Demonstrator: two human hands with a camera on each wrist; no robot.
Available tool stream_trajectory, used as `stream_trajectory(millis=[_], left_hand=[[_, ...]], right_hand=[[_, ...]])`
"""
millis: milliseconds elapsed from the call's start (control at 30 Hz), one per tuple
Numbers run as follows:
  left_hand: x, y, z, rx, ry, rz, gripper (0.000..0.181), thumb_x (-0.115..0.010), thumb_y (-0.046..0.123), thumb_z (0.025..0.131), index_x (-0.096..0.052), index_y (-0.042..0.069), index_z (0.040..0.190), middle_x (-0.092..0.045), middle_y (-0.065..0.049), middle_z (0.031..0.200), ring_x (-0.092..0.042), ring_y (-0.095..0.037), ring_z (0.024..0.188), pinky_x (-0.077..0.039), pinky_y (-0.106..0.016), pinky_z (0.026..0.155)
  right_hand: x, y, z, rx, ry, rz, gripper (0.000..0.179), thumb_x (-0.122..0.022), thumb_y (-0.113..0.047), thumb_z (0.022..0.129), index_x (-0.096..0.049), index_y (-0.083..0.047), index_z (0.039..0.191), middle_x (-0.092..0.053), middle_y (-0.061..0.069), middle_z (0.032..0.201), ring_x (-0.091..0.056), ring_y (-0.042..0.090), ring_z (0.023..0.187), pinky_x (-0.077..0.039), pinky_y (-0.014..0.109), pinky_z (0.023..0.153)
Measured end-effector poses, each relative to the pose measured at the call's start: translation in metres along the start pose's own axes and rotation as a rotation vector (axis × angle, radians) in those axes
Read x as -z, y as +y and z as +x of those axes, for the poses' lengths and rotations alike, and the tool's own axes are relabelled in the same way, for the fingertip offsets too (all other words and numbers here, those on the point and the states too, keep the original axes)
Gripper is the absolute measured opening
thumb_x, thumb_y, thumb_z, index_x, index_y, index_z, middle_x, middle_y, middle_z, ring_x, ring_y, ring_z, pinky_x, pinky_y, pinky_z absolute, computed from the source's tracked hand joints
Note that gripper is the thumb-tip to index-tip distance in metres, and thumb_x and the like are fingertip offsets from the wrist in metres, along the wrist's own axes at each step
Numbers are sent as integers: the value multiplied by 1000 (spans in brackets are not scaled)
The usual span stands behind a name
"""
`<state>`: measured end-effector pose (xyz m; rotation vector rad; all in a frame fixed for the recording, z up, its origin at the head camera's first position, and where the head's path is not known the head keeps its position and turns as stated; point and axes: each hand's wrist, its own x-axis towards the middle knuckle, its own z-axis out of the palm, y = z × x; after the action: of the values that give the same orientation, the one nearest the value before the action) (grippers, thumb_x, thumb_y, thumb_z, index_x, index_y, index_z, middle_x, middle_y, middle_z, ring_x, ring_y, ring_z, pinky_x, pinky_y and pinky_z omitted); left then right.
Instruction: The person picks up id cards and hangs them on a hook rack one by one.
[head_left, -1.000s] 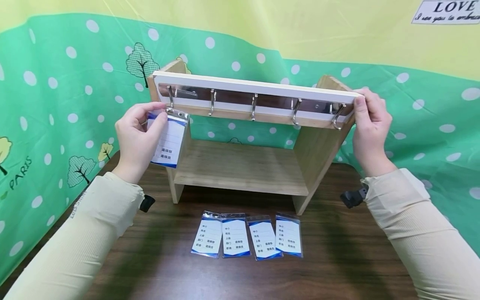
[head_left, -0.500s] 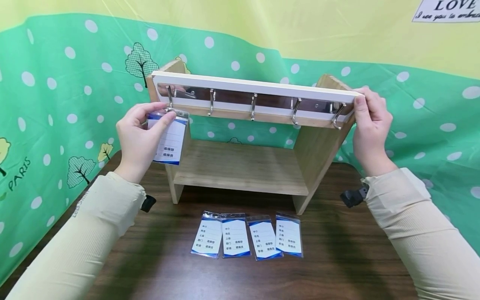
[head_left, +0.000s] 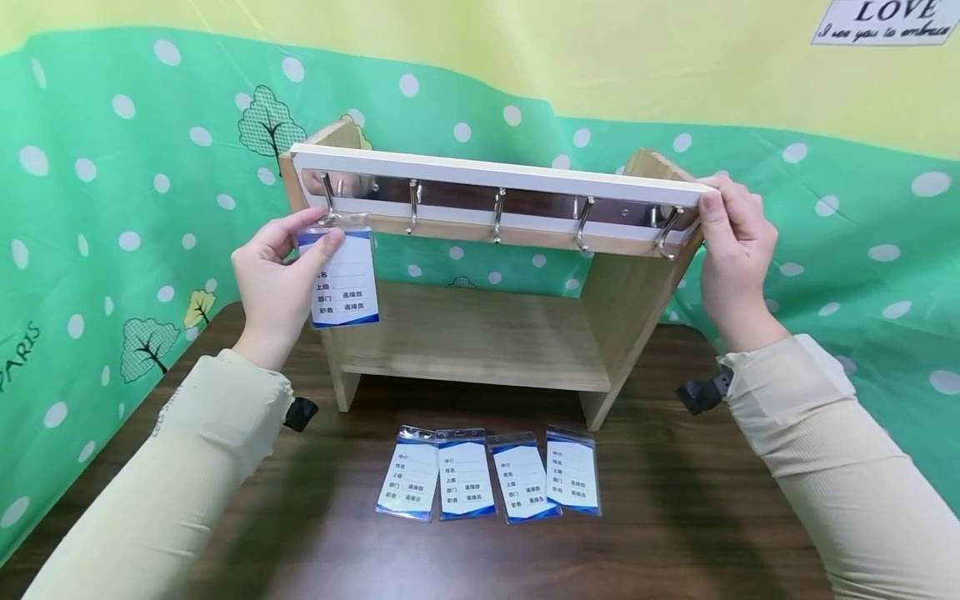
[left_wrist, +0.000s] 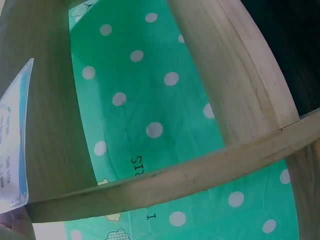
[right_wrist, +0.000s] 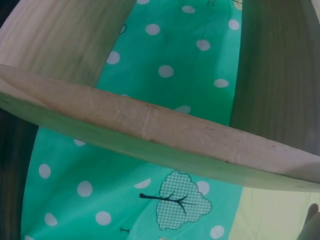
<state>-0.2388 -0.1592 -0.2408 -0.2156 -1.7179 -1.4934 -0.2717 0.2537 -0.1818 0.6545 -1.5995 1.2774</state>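
Observation:
Between thumb and fingers, my left hand [head_left: 273,275] pinches the top of a clear badge holder [head_left: 347,283] with a white and blue card in it. Its top edge overlaps the lower end of the leftmost hook [head_left: 327,193] on the rack. In the left wrist view the badge holder [left_wrist: 14,145] shows at the left edge. My right hand [head_left: 735,258] grips the right end of the white hook board [head_left: 510,177], thumb on its front. Several metal hooks line this board, which spans the top of a wooden shelf unit [head_left: 480,333].
Several more badge holders [head_left: 463,475] lie in a row on the dark wooden table [head_left: 480,558], in front of the shelf unit. A green and yellow dotted curtain [head_left: 465,108] hangs behind and at both sides.
My left hand has turned the badge holder to face forward, so more of its print shows, with its top at the leftmost hook. My right hand keeps its grip; the head view shifts slightly.

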Motion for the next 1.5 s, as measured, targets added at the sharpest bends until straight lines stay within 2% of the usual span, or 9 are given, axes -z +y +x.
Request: stream_trajectory(millis=[200, 300, 500, 667, 900, 1033, 1200, 1367, 1500], left_hand=[[1, 4, 2, -5, -23, 23, 31, -78, 18, 86, -74, 8, 114, -72, 16, 92, -68, -5, 79, -54, -14, 69], [1, 4, 2, -1, -27, 39, 31, -77, 19, 87, -73, 8, 116, -70, 17, 94, -66, -5, 79, -53, -13, 69], [4, 1, -3, -35, 5, 106, 32, -77, 20, 88, -72, 10, 118, -53, 21, 100, -48, -5, 84, -43, -17, 64], [7, -3, -7, -23, 40, 68, 33, -77, 17, 87, -70, 9, 119, -48, 20, 104, -50, -6, 83, -44, -17, 65], [12, -8, -19, -22, 85, 97, 33, -77, 17, 87, -68, 4, 115, -46, 20, 102, -48, -5, 82, -41, -20, 68], [13, -11, -32, -26, 84, 84, 30, -77, 14, 86, -66, -2, 110, -45, 16, 94, -45, -5, 74, -38, -19, 64], [12, -19, -59, -35, 6, 61, 21, -76, 6, 85, -66, -4, 100, -46, 9, 82, -43, -6, 67, -34, -18, 58], [10, -31, -92, -7, -167, 62, 15, -77, 2, 83, -68, 1, 94, -52, 7, 79, -47, -7, 66, -37, -19, 56], [8, -38, -109, 33, -312, 98, 13, -79, 7, 83, -69, 7, 91, -55, 3, 80, -49, -8, 66, -39, -19, 57]], right_hand=[[-2, -9, 0, -7, -3, -13, 26, -53, -8, 99, -68, 13, 100, -62, -18, 77, -42, 7, 83, -31, 20, 84], [-2, -6, 1, -8, -3, -15, 25, -53, -8, 99, -70, 11, 100, -64, -18, 79, -42, 7, 83, -31, 20, 84], [2, 13, 0, -22, 22, 1, 23, -55, -8, 98, -77, -4, 101, -70, -15, 90, -42, 7, 84, -30, 19, 82], [1, 12, 0, -10, 25, 11, 23, -55, -7, 98, -76, 1, 100, -68, -16, 87, -40, 7, 82, -29, 19, 81], [-3, -3, -2, -7, 10, 14, 23, -54, -7, 98, -77, -2, 101, -69, -17, 89, -42, 7, 83, -30, 20, 83], [-5, -9, -2, -4, 8, 8, 24, -54, -7, 99, -73, 6, 102, -68, -19, 86, -42, 7, 82, -30, 20, 83], [-6, -12, -3, -11, 8, 0, 25, -53, -7, 99, -68, 13, 102, -62, -18, 79, -43, 6, 83, -32, 20, 85], [-6, -12, -3, -11, 4, 3, 25, -53, -7, 99, -68, 14, 101, -59, -17, 76, -44, 6, 82, -33, 21, 85], [-6, -13, -3, -9, -6, -22, 26, -52, -8, 99, -68, 13, 102, -62, -19, 79, -44, 6, 83, -31, 20, 85]])
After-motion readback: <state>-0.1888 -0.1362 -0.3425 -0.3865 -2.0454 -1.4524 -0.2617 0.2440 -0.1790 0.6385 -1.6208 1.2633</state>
